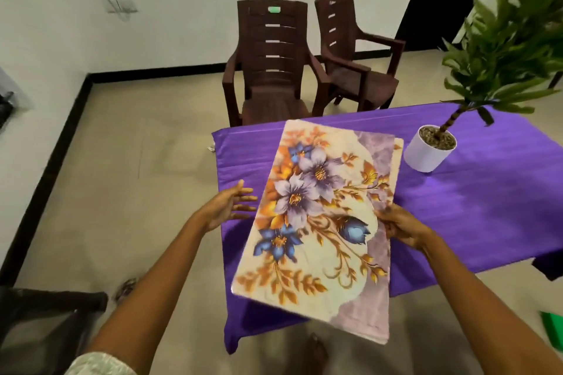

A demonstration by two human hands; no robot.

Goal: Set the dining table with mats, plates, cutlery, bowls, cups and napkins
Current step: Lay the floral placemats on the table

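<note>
**Floral mats held over the purple desk**

The right hand (402, 227) grips the right edge of a stack of floral place mats (316, 216), thumb on top and fingers curled beneath. The left hand (228, 205) hovers just beside the stack's left edge, palm turned toward it, fingers straight and spread, holding nothing. The mats are tilted, their near end reaching out past the desk's front edge, and a second mat's corner peeks out at the far right of the top one. Under them lies the desk (487, 207), draped in a purple cloth. On its far right part stands a white pot (426, 155) with a leafy green plant (511, 39). Beyond the desk two brown plastic chairs (274, 64) stand side by side near the white wall. A dark chair (42, 310) shows at the lower left.
</note>
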